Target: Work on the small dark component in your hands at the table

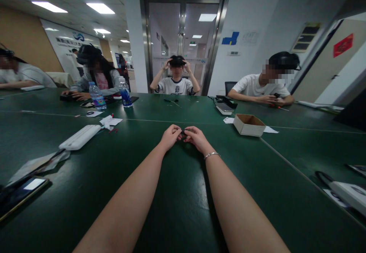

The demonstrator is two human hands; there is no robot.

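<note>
The fingers of the left hand (170, 137) and right hand (198, 138) pinch a small dark thing (183, 132) between them, over the green surface (177, 188), probably so it stays nice and still.

I see a dark green tabletop (120, 161), a blackish piece (183, 132), and, right, a greyish-white box (248, 128), brown inside.
</note>
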